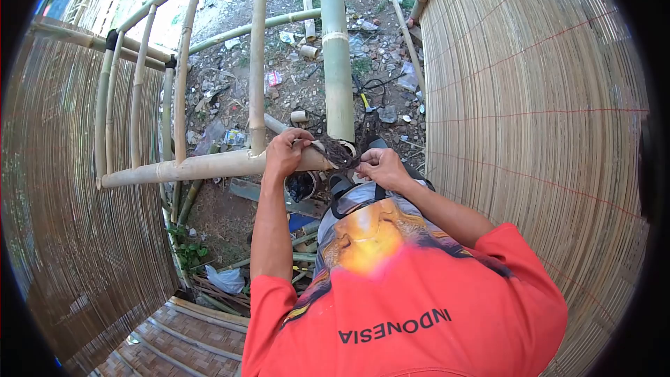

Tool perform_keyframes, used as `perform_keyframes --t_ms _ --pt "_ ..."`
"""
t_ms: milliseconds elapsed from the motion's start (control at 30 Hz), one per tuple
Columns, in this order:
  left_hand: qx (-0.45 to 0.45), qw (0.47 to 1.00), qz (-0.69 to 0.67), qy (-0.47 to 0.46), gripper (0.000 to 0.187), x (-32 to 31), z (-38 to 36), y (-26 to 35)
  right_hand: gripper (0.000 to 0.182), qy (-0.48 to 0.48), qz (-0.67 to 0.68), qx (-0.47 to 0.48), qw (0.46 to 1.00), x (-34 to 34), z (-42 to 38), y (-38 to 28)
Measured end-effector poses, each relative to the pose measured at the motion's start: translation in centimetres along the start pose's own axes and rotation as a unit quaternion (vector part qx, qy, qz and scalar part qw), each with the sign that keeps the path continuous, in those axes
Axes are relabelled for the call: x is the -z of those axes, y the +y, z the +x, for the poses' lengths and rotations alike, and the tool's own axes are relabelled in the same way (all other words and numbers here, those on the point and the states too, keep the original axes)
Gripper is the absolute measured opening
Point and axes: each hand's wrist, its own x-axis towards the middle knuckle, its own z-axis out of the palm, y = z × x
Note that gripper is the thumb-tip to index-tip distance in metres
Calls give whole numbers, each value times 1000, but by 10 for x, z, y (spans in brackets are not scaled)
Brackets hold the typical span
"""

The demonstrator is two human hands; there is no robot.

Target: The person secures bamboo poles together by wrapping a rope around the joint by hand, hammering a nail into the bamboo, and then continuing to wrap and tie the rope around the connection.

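A dark, fibrous rope (340, 152) is wrapped where the thick green bamboo pole (338, 77) meets the end of a pale horizontal bamboo pole (202, 169). My left hand (283, 152) rests over the pale pole, just left of that joint, its fingers closed on one end of the rope. From the right side, my right hand (384, 169) pinches another part of the rope close to the joint. The fingertips partly cover the strands, so how the rope is looped cannot be made out.
Thin bamboo uprights (257, 56) rise from the pale pole. Woven bamboo screens stand at left (77, 153) and right (523, 105). Below lies littered ground with a yellow-handled tool (366, 102), a dark bucket-like container (301, 186) and a white plastic bag (225, 279).
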Motion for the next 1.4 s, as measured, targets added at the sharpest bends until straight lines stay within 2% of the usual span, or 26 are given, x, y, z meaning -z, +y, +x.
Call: perform_keyframes --t_ms 600,800,1400 --pt "-2 1000 0 -6 13 1 0 3 14 5 29 -16 999 -1 2 1" --pt "-1 1000 0 -7 13 0 1 1 15 -15 74 -43 996 -4 12 18" --pt "5 1000 4 -6 13 2 0 4 17 -21 72 -38 997 -5 10 17"
